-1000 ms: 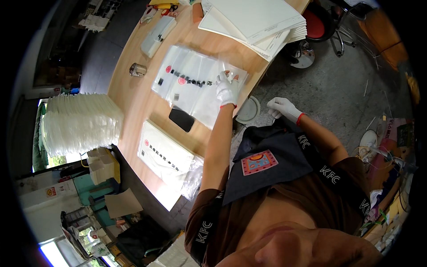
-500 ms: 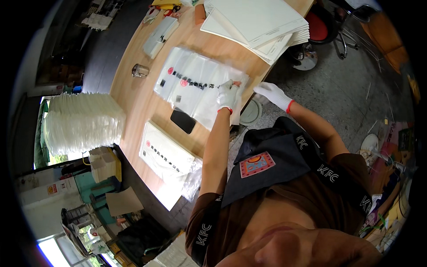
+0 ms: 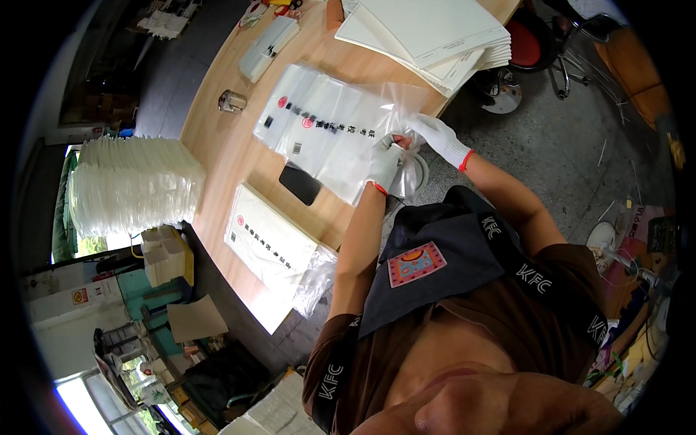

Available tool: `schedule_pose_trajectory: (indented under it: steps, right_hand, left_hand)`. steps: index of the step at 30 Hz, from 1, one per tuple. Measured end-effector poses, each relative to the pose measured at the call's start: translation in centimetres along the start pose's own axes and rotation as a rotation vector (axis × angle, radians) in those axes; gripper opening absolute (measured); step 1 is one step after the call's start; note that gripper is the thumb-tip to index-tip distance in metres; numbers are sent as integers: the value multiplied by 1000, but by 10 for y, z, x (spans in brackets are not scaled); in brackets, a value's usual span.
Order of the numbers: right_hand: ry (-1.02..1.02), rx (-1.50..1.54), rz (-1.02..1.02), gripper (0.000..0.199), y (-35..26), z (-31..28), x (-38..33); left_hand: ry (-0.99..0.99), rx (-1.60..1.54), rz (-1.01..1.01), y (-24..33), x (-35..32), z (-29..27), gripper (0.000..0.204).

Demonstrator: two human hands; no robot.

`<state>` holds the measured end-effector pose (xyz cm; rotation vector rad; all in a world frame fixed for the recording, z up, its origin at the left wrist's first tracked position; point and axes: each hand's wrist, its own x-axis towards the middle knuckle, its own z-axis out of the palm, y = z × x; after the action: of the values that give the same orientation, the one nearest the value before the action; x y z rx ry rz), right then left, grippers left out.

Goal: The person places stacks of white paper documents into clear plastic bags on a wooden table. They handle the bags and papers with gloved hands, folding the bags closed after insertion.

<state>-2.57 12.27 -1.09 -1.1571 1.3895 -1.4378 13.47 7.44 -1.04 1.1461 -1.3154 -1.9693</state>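
Clear bag [image 3: 339, 157]: long axis runs rightward; hands [image 3: 383, 161] together, left pinching, right's grip unclear.

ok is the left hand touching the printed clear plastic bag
Touching: the head view shows the gloved left hand closed on the printed clear plastic bag, which bunches up around it.

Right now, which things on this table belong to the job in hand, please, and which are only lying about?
In the job:
Clear bag, held by the left hand, with the right hand at its edge
Perhaps white sheets and packets, both untouched

Seemingly lying about:
Phone
Round container
Pale case
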Motion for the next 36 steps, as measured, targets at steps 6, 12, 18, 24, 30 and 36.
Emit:
schedule_pose_trajectory:
  steps: [6,12,18,24,30,36]
  right_hand:
    - [-145,-560,82,39,-36,-25,-12]
    - [-247,-1008,151,40,-18,-77,-31]
    - [-155,-513,-64,35,-104,-49,-34]
    - [-425,-713,-133,24,-91,25,-33]
    - [-525,-897,-126,17,-92,54,-32]
    - [8,-1017,-439,16,-89,-29,51]
  left_hand:
    - [11,256,123,32,-20,1,9]
    - [-72,-698,170,78,-36,-22,18]
    - [-24,173,331,89,-59,-2,19]
    - [26,878,955,104,-104,78,26]
    - [-82,1011,791,96,-115,67,25]
    - [397,808,698,54,-49,-40,20]
